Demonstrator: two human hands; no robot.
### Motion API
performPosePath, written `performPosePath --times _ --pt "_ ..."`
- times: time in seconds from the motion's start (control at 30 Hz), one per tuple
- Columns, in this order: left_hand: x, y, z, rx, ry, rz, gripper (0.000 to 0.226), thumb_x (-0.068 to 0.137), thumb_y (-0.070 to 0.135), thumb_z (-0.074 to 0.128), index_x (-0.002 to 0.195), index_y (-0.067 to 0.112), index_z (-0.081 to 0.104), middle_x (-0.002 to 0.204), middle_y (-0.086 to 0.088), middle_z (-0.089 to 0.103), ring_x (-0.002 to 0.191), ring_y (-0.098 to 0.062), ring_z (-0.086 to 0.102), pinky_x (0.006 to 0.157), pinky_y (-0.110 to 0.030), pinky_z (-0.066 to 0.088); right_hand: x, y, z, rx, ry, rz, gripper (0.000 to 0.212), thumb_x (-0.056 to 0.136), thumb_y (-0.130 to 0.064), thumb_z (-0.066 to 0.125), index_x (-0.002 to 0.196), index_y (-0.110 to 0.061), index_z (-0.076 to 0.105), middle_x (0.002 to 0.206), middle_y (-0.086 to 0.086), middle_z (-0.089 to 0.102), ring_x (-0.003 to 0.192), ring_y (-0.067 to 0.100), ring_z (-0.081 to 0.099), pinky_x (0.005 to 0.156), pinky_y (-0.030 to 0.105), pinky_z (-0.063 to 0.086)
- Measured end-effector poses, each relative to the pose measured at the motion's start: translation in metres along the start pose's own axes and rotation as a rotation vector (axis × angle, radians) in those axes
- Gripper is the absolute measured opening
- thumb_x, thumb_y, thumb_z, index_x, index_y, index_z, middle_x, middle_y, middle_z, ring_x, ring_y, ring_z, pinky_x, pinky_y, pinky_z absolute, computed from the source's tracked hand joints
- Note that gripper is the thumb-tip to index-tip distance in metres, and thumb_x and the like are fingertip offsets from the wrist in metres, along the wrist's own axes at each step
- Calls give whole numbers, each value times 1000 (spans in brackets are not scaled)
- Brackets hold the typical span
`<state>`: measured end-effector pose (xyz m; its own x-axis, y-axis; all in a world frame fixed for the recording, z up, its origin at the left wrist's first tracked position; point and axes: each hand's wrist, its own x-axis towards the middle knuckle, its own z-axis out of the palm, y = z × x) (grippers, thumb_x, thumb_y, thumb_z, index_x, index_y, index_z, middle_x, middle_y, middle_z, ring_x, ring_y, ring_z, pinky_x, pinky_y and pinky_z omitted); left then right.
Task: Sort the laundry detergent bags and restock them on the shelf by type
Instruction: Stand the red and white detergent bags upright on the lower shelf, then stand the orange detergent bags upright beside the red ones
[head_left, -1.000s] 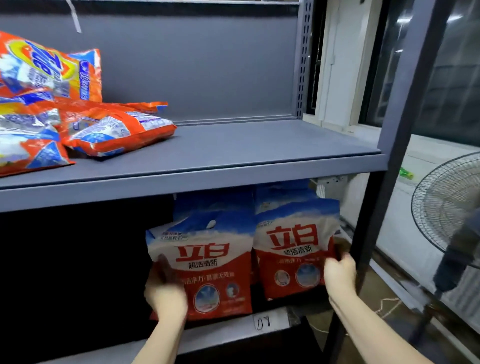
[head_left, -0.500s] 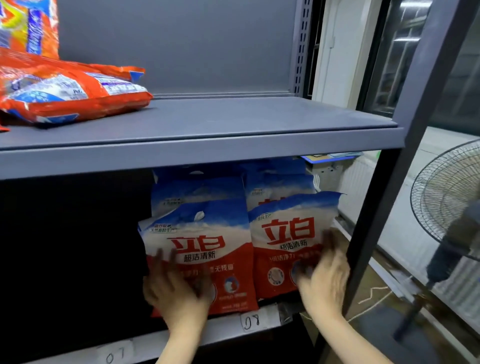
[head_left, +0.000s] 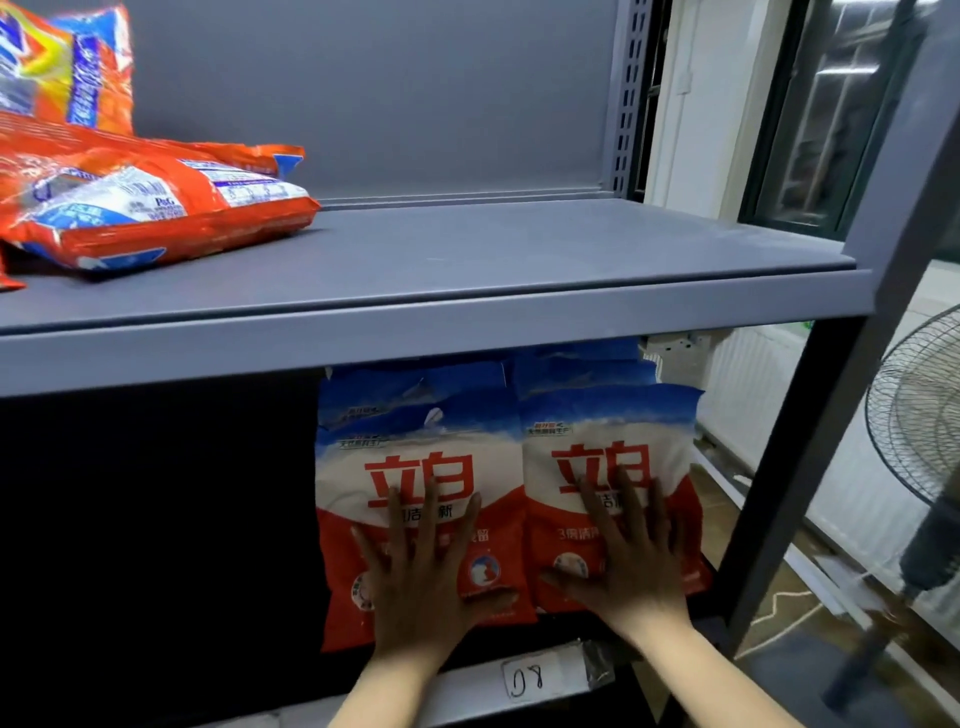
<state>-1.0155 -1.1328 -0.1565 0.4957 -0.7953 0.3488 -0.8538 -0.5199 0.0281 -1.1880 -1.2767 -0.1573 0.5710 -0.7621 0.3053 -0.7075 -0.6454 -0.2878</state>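
Observation:
Two upright red, white and blue detergent bags stand side by side on the lower shelf, with more of the same kind behind them. My left hand (head_left: 423, 582) presses flat, fingers spread, on the left bag (head_left: 415, 457). On the right bag (head_left: 608, 441) my right hand (head_left: 631, 561) lies flat the same way. Orange detergent bags (head_left: 156, 208) lie piled at the left of the upper shelf (head_left: 467, 260).
A white label marked 08 (head_left: 527, 678) is on the lower shelf's front edge. The grey shelf post (head_left: 810, 447) stands just right of my right hand. A standing fan (head_left: 919, 415) is at the far right, beside a window (head_left: 831, 114).
Both hands let go of the bags' edges and moved onto their fronts, now flat with fingers spread. The two bags stand straighter and closer together. The camera came nearer.

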Motion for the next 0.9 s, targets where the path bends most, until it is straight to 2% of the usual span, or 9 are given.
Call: performPosePath --times 0.13,0.23,0.3,0.4,0.5,0.57,0.63,0.8,0.9 --pt "-9 7 -7 -33 -123 -56 99 68 93 25 148 34 26 157 -10 19 142 -43 13 104 -69 7 3 4 -4 1 -78 -10 104 55 -99 27 138 -57 -21 153 -10 -31 138 29 -33 112 59 -7" --pt "-14 9 -11 -39 -192 -78 93 72 89 22 147 34 28 156 -10 23 141 -39 17 107 -61 7 1 5 -15 0 -139 -22 103 58 -95 31 134 -58 -27 151 -12 -34 139 28 -31 114 58 -3" --pt "-15 9 -21 -47 -176 -86 85 76 84 24 147 38 26 157 -5 19 142 -33 15 108 -62 14 -4 1 -21 -15 -128 -36 101 62 -91 36 139 -57 -20 156 -9 -20 144 28 -15 114 59 5" --pt "-17 7 -40 -73 -242 -117 72 87 69 33 148 43 5 157 10 -11 145 -20 -10 115 -56 5 -13 -7 -29 10 -97 -70 94 68 -67 63 147 -40 19 155 6 27 142 34 25 106 63 28" --pt "-22 7 -64 -114 -224 -160 55 92 57 39 142 38 30 153 7 27 140 -17 28 114 -40 25 -21 -26 -49 9 -58 -82 74 78 -43 69 144 -27 38 150 5 37 139 28 34 110 52 31" --pt "-25 7 -91 -134 -212 -180 41 92 52 40 124 30 51 126 2 58 110 -16 56 90 -29 45 -23 -43 -72 82 -195 -52 53 88 -40 56 138 -25 43 134 3 52 125 20 48 97 31 45" --pt "-29 8 -122 -60 -149 -178 33 93 49 38 106 27 59 104 2 66 93 -15 62 74 -27 46 -23 -61 -99 98 -284 -64 33 92 -39 51 118 -20 56 99 -2 62 97 16 62 70 21 47" --pt "-49 -6 -201 -57 188 -132 38 93 53 34 74 24 49 80 6 64 80 -13 61 71 -28 39 -30 -106 -148 237 -158 -244 38 92 -48 50 120 -26 61 116 -9 66 106 13 61 88 27 49" --pt "-55 -24 -246 -105 380 -138 48 85 53 33 60 18 54 60 4 61 63 -14 60 62 -30 40 -33 -138 -176 404 -116 -479 26 89 -49 53 105 -34 67 95 -18 70 89 2 63 82 28 51"
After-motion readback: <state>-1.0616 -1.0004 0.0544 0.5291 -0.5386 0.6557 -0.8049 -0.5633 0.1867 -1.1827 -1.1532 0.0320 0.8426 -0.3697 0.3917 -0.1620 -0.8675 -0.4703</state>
